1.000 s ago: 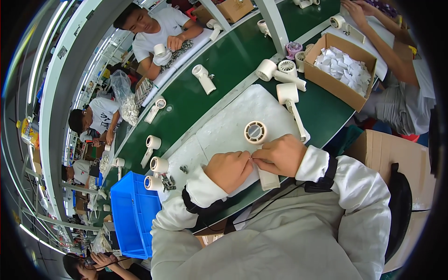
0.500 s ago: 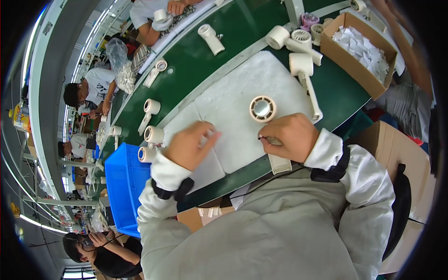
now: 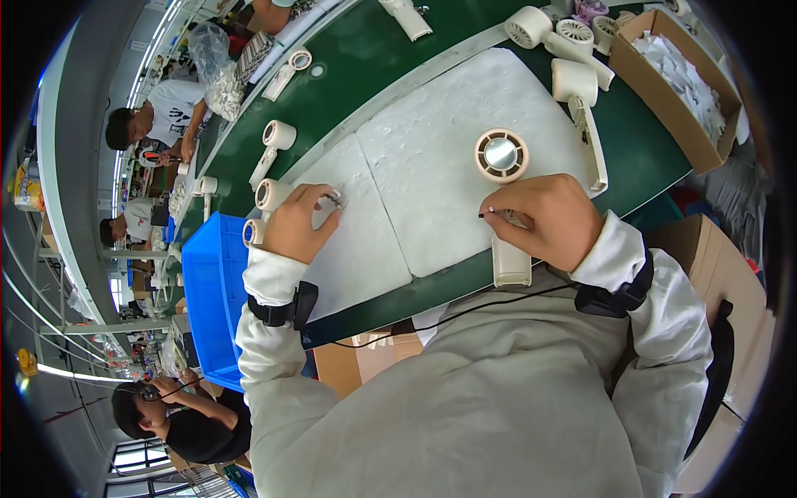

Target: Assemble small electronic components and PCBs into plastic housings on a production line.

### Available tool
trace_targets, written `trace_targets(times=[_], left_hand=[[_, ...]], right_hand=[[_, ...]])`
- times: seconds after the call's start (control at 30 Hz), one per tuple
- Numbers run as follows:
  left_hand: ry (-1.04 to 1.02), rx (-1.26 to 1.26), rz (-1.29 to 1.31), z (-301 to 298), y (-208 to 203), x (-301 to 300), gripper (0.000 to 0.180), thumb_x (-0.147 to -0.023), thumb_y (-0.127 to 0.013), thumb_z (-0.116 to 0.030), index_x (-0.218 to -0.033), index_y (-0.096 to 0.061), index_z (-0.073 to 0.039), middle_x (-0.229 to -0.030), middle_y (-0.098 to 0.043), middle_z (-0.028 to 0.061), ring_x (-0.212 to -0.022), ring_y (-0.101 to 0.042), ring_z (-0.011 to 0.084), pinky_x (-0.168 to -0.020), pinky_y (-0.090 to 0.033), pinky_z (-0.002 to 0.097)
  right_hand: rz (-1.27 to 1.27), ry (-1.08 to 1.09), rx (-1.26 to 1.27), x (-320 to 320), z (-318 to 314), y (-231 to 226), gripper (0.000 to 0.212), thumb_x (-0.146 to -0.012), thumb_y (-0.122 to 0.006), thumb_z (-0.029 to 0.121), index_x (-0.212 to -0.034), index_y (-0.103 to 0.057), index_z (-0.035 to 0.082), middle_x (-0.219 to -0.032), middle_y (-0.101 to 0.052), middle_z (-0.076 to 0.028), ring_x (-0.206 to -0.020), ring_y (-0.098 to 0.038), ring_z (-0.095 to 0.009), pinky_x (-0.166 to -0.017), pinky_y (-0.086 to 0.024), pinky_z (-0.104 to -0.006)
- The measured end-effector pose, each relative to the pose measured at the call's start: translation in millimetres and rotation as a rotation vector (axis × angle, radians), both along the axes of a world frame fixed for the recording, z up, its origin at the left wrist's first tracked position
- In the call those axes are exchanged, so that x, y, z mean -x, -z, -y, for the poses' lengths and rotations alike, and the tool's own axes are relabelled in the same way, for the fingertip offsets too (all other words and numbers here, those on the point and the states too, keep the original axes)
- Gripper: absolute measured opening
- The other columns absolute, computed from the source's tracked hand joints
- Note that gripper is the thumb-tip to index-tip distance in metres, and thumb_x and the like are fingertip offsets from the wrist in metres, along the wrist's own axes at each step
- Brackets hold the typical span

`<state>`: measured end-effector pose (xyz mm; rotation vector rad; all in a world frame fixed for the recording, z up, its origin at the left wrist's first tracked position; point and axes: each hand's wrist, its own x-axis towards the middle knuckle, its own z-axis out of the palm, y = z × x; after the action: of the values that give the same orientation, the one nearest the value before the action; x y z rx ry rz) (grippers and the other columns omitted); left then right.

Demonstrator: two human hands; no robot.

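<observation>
In front of me on a white foam sheet [image 3: 432, 166] lies a cream handheld fan housing, its round head [image 3: 501, 155] facing up and its handle [image 3: 511, 264] reaching toward my lap. My right hand [image 3: 552, 220] is over the neck between them, thumb and fingertips pinched on something tiny and dark at the tips. What it is, I cannot make out. Over the sheet's left part, my left hand [image 3: 295, 222] curls thumb and fingers together around a small dark bit, too small to name. Both wrists wear black straps.
Left of my hand stands a blue bin [image 3: 212, 290]. Several cream fan housings [image 3: 281, 134] lie along the green table [image 3: 357, 70]. Others [image 3: 574, 81] sit right of the sheet, beside a cardboard box [image 3: 672, 91] of white pieces. A black cable [image 3: 440, 319] crosses before me. Co-workers sit at left.
My left hand has moved left and its fingers have closed around something small. The right hand stays pinched by the fan housing. The whole view has shifted a little.
</observation>
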<state>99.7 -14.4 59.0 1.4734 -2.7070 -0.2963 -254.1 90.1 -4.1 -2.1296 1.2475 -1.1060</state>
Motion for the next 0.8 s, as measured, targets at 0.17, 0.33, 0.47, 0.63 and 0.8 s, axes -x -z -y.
trace_targets(times=[0.17, 0.33, 0.47, 0.63, 0.8], left_hand=[[0.22, 0.038, -0.35, -16.4, 15.8, 68.0, 0.036, -0.081, -0.077, -0.009, -0.114, -0.063, -0.004, -0.107, -0.066, 0.0124, -0.086, -0.069, 0.0252, -0.077, -0.056, 0.0335], [0.334, -0.076, -0.53, -25.7, 28.7, 119.8, 0.037, -0.081, -0.078, -0.009, -0.115, -0.063, -0.005, -0.099, -0.066, 0.0106, -0.085, -0.067, 0.0243, -0.077, -0.056, 0.0328], [0.343, -0.179, -0.535, -22.5, 38.8, 124.3, 0.037, -0.084, -0.078, -0.008, -0.117, -0.062, -0.005, -0.097, -0.066, 0.0087, -0.085, -0.066, 0.0216, -0.075, -0.055, 0.0322], [0.328, -0.355, -0.721, -9.9, 52.6, 119.0, 0.031, -0.09, -0.076, -0.006, -0.117, -0.061, -0.003, -0.095, -0.067, 0.0054, -0.084, -0.064, 0.0143, -0.073, -0.054, 0.0303], [0.034, -0.992, -1.138, -28.8, 53.1, 123.8, 0.022, -0.094, -0.072, -0.004, -0.11, -0.058, -0.001, -0.097, -0.068, 0.0066, -0.084, -0.065, 0.011, -0.074, -0.055, 0.0278]], right_hand=[[0.044, 0.017, -0.083, 2.8, -1.3, -3.8, 0.012, -0.085, -0.075, 0.011, -0.095, -0.076, 0.004, -0.067, -0.065, -0.011, -0.05, -0.055, -0.019, -0.05, -0.044, -0.0321], [0.105, 0.046, -0.145, 1.1, 0.6, -2.2, 0.013, -0.083, -0.076, 0.009, -0.096, -0.077, 0.005, -0.062, -0.061, -0.01, -0.047, -0.05, -0.016, -0.048, -0.04, -0.0302], [0.124, 0.074, -0.159, 3.3, 3.8, 0.9, 0.014, -0.083, -0.077, 0.007, -0.097, -0.077, 0.005, -0.059, -0.056, -0.008, -0.047, -0.045, -0.014, -0.047, -0.037, -0.0296], [0.109, 0.09, -0.2, 5.5, 5.7, -0.1, 0.014, -0.083, -0.077, 0.005, -0.097, -0.077, 0.006, -0.058, -0.052, -0.006, -0.047, -0.041, -0.012, -0.047, -0.034, -0.0297], [0.116, 0.104, -0.203, 3.2, 5.7, -1.5, 0.015, -0.082, -0.077, 0.003, -0.097, -0.078, 0.005, -0.058, -0.052, -0.005, -0.047, -0.04, -0.01, -0.047, -0.033, -0.029]])
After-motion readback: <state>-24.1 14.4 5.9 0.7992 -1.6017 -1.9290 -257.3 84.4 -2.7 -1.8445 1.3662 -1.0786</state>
